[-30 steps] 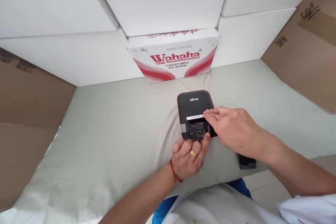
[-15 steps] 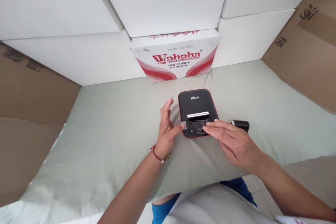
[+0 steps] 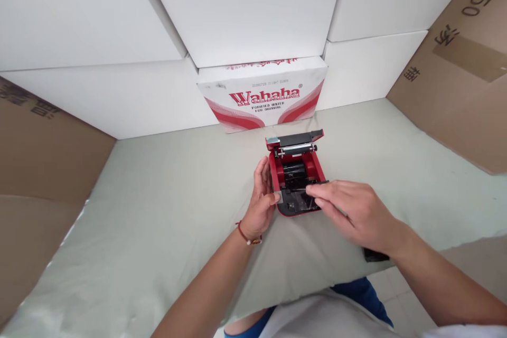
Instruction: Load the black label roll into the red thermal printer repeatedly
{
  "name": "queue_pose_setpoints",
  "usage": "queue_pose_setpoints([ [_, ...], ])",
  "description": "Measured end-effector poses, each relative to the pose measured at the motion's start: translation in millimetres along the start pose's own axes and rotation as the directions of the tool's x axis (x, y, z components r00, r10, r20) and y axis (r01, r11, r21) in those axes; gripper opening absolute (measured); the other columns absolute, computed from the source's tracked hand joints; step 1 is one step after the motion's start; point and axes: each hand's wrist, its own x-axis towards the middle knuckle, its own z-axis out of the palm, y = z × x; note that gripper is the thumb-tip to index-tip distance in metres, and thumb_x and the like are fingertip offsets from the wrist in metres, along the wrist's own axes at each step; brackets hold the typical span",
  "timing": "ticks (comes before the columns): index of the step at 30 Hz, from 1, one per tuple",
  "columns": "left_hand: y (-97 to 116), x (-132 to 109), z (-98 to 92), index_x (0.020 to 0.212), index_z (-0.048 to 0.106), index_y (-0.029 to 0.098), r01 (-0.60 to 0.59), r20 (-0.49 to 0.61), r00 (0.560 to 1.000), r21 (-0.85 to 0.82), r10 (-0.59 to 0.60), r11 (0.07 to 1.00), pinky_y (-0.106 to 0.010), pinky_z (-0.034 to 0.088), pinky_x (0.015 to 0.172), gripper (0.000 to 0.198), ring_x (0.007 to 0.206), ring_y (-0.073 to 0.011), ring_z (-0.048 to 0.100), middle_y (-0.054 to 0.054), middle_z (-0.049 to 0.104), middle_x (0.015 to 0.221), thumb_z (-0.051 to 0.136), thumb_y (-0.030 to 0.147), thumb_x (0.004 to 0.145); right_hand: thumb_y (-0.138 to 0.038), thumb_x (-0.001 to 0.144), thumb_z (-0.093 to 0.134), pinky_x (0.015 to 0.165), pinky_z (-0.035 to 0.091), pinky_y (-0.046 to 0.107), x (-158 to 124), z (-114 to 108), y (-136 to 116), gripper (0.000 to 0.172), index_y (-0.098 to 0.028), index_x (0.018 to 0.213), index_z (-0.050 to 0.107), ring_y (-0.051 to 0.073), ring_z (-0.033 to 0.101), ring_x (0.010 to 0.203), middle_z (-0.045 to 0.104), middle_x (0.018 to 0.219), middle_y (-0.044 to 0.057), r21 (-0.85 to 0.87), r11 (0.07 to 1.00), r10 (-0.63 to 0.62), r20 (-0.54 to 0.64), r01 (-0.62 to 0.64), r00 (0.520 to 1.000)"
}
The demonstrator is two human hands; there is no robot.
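Observation:
The small red-and-black printer (image 3: 320, 166) stands on the cloth with its lid (image 3: 295, 140) raised, baring a red compartment and a black roll (image 3: 295, 173) inside. My left hand (image 3: 262, 203) grips the printer's left side, thumb on the grey latch (image 3: 279, 197) and fingers along the outer wall. Over the front edge lies a shiny black film (image 3: 303, 200). My right hand (image 3: 348, 208) has its fingertips closed together at this film; the exact pinch is partly hidden.
A black object (image 3: 376, 256), partly covered by my right forearm, lies near the front edge of the cloth-covered table (image 3: 158, 211). Behind stand a Wahaha water carton (image 3: 265, 97) and white boxes (image 3: 245, 5). Brown cardboard walls flank the left (image 3: 43, 179) and right (image 3: 459, 90).
The printer's lid has swung up from shut to open. My left fingers have closed around its side, and my right fingers have stayed at the film. The black object at right now appears nearer the front edge.

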Motion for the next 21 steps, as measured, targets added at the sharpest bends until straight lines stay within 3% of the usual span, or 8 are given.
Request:
queue_pose_setpoints([
  [3,-2.7,0.7,-1.9,0.159,0.046,0.045,-0.024,-0.009,1.000,0.004,0.024,1.000,-0.054,0.024,0.141,0.089,0.171,-0.0329,0.027,0.000,0.037,0.180,0.087,0.043,0.080,-0.021,0.112,0.053,0.090,0.065,0.033,33.2,-0.4,8.1,0.029,-0.018,0.131,0.075,0.022,0.083,0.105,0.085,0.123,0.009,-0.102,0.975,0.208,0.146,-0.195,0.967],
  [7,-2.8,2.8,-3.0,0.157,0.050,0.041,-0.028,-0.021,0.999,0.013,0.029,1.000,-0.053,0.027,0.139,0.088,0.168,-0.0334,0.033,-0.003,0.041,0.177,0.089,0.046,0.078,-0.019,0.107,0.053,0.084,0.063,0.041,82.4,14.4,14.7,0.032,-0.020,0.126,0.078,0.032,0.082,0.106,0.083,0.127,0.013,-0.450,0.852,0.471,0.433,-0.269,0.768],
  [10,-2.7,4.0,-3.3,0.156,0.052,0.041,-0.043,-0.022,0.999,0.017,0.043,0.999,-0.052,0.028,0.139,0.089,0.167,-0.0334,0.035,-0.003,0.043,0.176,0.091,0.046,0.076,-0.011,0.102,0.052,0.079,0.061,0.041,105.9,31.9,14.8,0.030,-0.016,0.108,0.081,0.035,0.082,0.104,0.085,0.111,0.017,-0.515,0.821,0.522,0.501,-0.247,0.690],
  [13,-3.1,3.8,-3.1,0.156,0.052,0.040,-0.058,-0.019,0.998,0.030,0.058,0.998,-0.053,0.030,0.138,0.089,0.166,-0.0338,0.037,-0.004,0.045,0.174,0.091,0.047,0.076,-0.008,0.100,0.053,0.078,0.060,0.039,111.2,36.6,7.6,0.029,-0.014,0.104,0.081,0.035,0.081,0.102,0.084,0.108,0.020,-0.531,0.805,0.546,0.494,-0.263,0.676],
  [15,-3.7,3.2,-2.8,0.156,0.051,0.039,-0.062,-0.025,0.998,0.037,0.063,0.997,-0.053,0.032,0.136,0.088,0.165,-0.0344,0.037,-0.005,0.045,0.175,0.090,0.049,0.078,-0.011,0.100,0.056,0.077,0.060,0.039,102.6,23.6,-0.8,0.027,-0.014,0.114,0.079,0.034,0.081,0.100,0.082,0.118,0.020,-0.545,0.791,0.562,0.468,-0.277,0.682],
  [17,-4.2,2.6,-2.4,0.157,0.050,0.039,-0.062,-0.028,0.998,0.043,0.064,0.997,-0.053,0.034,0.135,0.086,0.165,-0.0340,0.038,-0.005,0.043,0.175,0.088,0.048,0.080,-0.020,0.103,0.060,0.080,0.061,0.039,82.9,-2.6,-7.9,0.027,-0.017,0.124,0.076,0.031,0.081,0.098,0.080,0.124,0.016,-0.499,0.803,0.548,0.405,-0.326,0.732],
  [19,-4.4,2.3,-2.0,0.158,0.050,0.039,-0.066,-0.026,0.997,0.045,0.067,0.997,-0.053,0.035,0.135,0.083,0.164,-0.0333,0.038,-0.005,0.043,0.176,0.086,0.046,0.083,-0.032,0.106,0.060,0.082,0.061,0.037,54.2,-34.7,-8.8,0.029,-0.022,0.129,0.075,0.026,0.079,0.093,0.082,0.117,0.010,-0.312,0.852,0.503,0.264,-0.421,0.823],
  [21,-4.2,2.5,-1.5,0.157,0.050,0.040,-0.070,-0.027,0.997,0.032,0.071,0.997,-0.052,0.035,0.135,0.083,0.165,-0.0329,0.037,-0.004,0.043,0.176,0.086,0.046,0.083,-0.048,0.108,0.058,0.066,0.059,0.034,21.8,-61.0,-1.2,0.037,-0.025,0.132,0.075,0.021,0.074,0.069,0.083,0.100,0.005,-0.123,0.839,0.544,0.161,-0.530,0.824],
])
